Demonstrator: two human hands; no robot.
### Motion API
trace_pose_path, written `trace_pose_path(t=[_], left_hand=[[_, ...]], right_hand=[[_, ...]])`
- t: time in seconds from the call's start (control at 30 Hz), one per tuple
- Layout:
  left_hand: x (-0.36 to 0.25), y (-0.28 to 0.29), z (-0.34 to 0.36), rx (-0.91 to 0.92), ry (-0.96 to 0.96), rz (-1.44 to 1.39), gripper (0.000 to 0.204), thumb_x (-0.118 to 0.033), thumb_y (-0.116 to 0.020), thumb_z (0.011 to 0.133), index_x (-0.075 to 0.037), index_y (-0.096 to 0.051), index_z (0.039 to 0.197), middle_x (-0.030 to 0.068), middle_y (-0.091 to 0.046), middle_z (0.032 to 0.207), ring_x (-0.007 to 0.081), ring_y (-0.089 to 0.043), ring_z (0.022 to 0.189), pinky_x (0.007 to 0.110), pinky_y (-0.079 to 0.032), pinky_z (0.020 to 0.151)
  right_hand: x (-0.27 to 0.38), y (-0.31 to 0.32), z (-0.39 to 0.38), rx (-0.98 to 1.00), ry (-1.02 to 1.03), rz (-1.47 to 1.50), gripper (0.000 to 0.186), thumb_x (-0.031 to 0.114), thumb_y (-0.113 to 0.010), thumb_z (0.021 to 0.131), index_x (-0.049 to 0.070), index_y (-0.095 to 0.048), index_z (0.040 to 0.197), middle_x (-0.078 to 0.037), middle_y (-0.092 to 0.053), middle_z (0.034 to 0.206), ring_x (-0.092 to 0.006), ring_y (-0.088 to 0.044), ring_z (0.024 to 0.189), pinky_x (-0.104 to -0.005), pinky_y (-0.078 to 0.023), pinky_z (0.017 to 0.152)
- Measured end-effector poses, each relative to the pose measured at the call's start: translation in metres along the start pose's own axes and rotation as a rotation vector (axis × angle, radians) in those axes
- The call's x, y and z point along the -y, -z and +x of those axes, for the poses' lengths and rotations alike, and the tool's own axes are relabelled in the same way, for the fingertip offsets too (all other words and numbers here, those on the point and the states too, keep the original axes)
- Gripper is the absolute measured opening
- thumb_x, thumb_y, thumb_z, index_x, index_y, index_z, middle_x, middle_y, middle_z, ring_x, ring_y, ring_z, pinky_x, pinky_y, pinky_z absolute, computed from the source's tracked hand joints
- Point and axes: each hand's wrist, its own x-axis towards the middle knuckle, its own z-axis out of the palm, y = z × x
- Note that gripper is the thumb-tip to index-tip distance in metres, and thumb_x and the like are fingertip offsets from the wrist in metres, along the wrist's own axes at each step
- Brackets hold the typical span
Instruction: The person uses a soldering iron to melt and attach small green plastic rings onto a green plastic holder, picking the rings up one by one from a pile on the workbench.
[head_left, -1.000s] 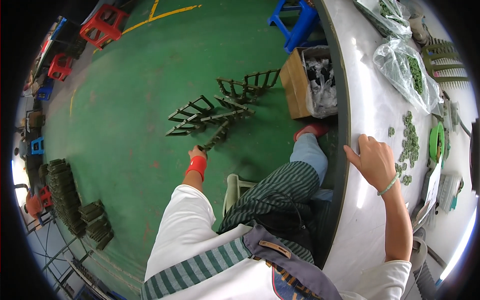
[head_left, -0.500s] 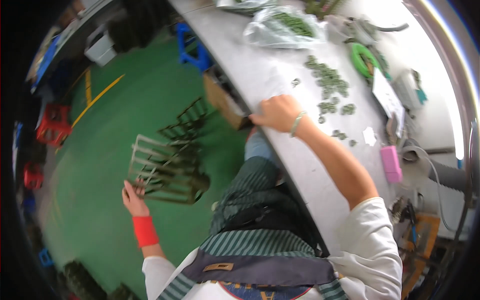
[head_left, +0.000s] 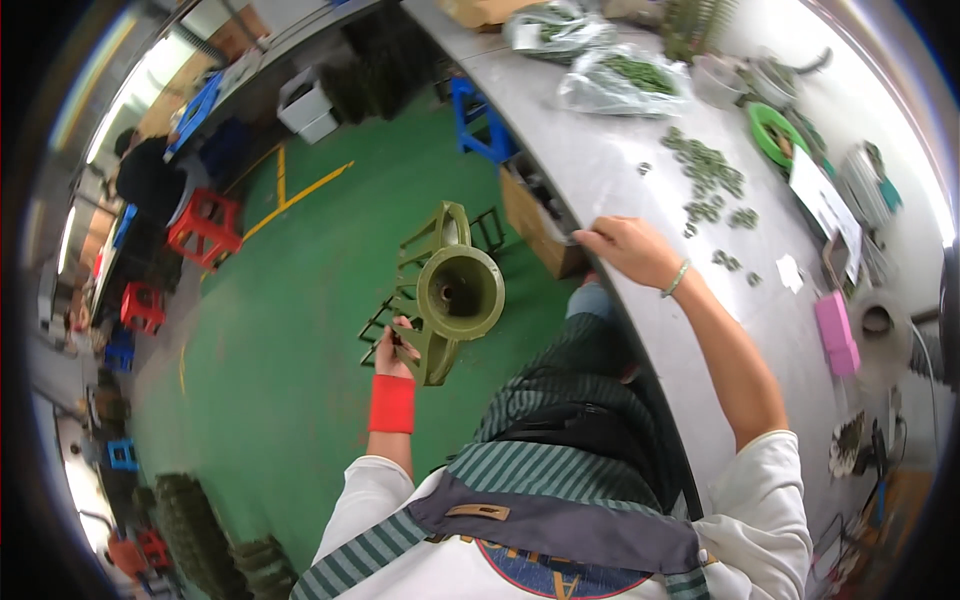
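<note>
My left hand (head_left: 395, 352), below a red wristband, is closed round the near bars of an olive-green frame (head_left: 432, 355). A round funnel-shaped cup (head_left: 460, 293) on this frame faces up toward me, and its barred sides reach out beyond the cup. The frame is held in the air over the green floor (head_left: 300, 300). On the other side, my right hand (head_left: 628, 252) rests at the edge of the grey metal table (head_left: 585, 170), its fingers curled over the rim. The underside of those fingers is hidden.
Small green pieces (head_left: 705, 165) lie scattered on the table, below a clear bag of green parts (head_left: 632, 78). A green bowl (head_left: 775, 135) and a pink block (head_left: 837, 333) stand toward the wall. Under the table are a cardboard box (head_left: 535, 215) and a blue stool (head_left: 480, 120). A person (head_left: 150, 180) sits far left.
My left hand has swung the olive-green frame closer to my body and turned it so the cup faces up. My right hand stays at the table edge. The view has shifted left.
</note>
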Motion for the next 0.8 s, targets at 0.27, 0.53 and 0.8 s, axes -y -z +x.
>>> trace_pose_path(t=[0.27,0.53,0.8], left_hand=[[0.133,-0.267,-0.039,0.432,-0.216,0.566,0.033,-0.039,-0.055,0.097,-0.006,-0.055,0.098,0.0051,-0.059,0.089,0.0158,-0.054,0.08,0.029,-0.048,0.074],[0.356,-0.346,-0.101,1.319,-0.258,1.221,0.067,-0.018,-0.062,0.094,-0.006,-0.024,0.148,0.0143,-0.045,0.135,0.0249,-0.046,0.122,0.038,-0.04,0.101],[0.414,-0.261,-0.193,2.429,-0.304,1.576,0.081,-0.049,-0.074,0.076,-0.013,-0.042,0.141,0.0192,-0.037,0.144,0.0387,-0.028,0.138,0.053,-0.024,0.112]], right_hand=[[0.044,0.064,-0.154,-0.153,-0.496,1.103,0.037,0.03,-0.05,0.1,0.008,-0.05,0.13,-0.002,-0.063,0.108,-0.0104,-0.063,0.103,-0.0241,-0.05,0.08],[0.061,0.037,-0.365,-1.234,-0.662,1.506,0.028,0.023,-0.049,0.1,0.0,-0.055,0.115,-0.014,-0.067,0.103,-0.0198,-0.066,0.091,-0.0333,-0.056,0.077],[0.059,0.007,-0.448,-1.384,-0.814,1.599,0.031,0.018,-0.054,0.097,0.0,-0.049,0.122,-0.013,-0.064,0.11,-0.0186,-0.064,0.093,-0.0313,-0.054,0.078]])
